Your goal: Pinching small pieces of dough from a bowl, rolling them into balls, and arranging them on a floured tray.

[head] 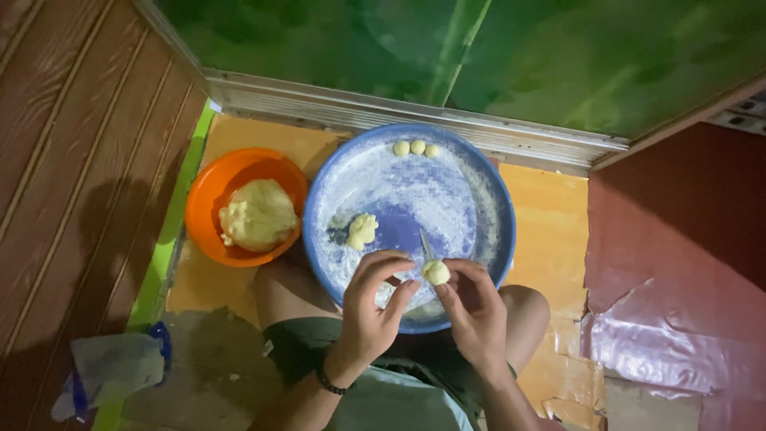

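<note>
I see my right hand (472, 307) pinching a small pale yellow ball of dough (436, 272) between thumb and fingertips, closed on it at its near right side. My left hand (373, 307) curls beside it, the fingers bent in a loose claw just left of the ball; I cannot tell whether they touch the dough. A dark bead band sits on that wrist. Both hands hang over the near edge of a wide round blue tray dusted with white flour (487, 187), which rests across my knees.

On the tray, left of centre, lies a ragged lump of the same dough (361, 231). At the far rim three small rolled balls (416, 148) sit in a row, touching or nearly so. A thin pale blade-like sliver (426, 244) stands just beyond the held ball.

Left of the tray, just beside it, an orange plastic bowl (209, 199) holds a large mound of dough (258, 214). Underneath is a worn yellow mat (550, 231); brown boards run along the left, red sheeting lies to the right, and a green panel in a metal frame closes the far side. A crumpled bag (112, 369) lies at near left.
</note>
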